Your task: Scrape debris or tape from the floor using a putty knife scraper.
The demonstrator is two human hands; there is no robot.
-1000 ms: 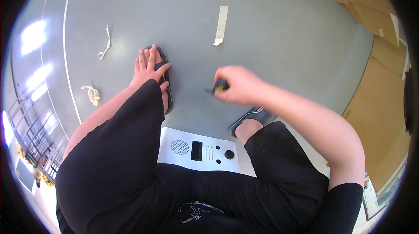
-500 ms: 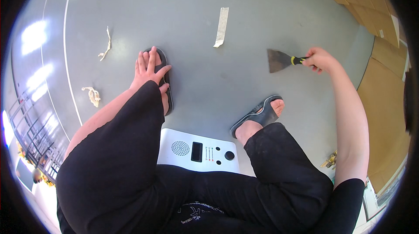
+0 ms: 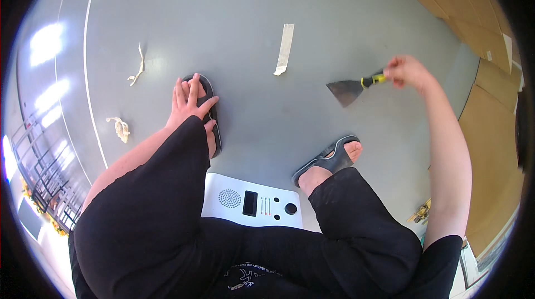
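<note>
My right hand (image 3: 408, 72) is closed round the black and yellow handle of a scraper (image 3: 346, 91). The scraper's wide metal blade points left and toward me, over the grey floor (image 3: 239, 31). A strip of pale masking tape (image 3: 285, 49) lies on the floor to the left of the blade, apart from it. Nothing is in my left hand (image 3: 189, 101); it rests by my left knee with its fingers spread, above the left black sandal (image 3: 216, 132). Whether those fingers touch the foot I cannot tell.
Two crumpled bits of tape lie at the left: a twisted strip (image 3: 139, 65) and a wad (image 3: 120, 129). A white panel (image 3: 212, 210) with a speaker grille and knobs sits between my legs. My right sandal (image 3: 329, 159) is near the scraper. Cardboard (image 3: 485, 109) lines the right side.
The scraper has turned, its blade swinging left and toward me, and my right hand has tilted with it. My left hand keeps its place on the leg. The view has shifted slightly.
</note>
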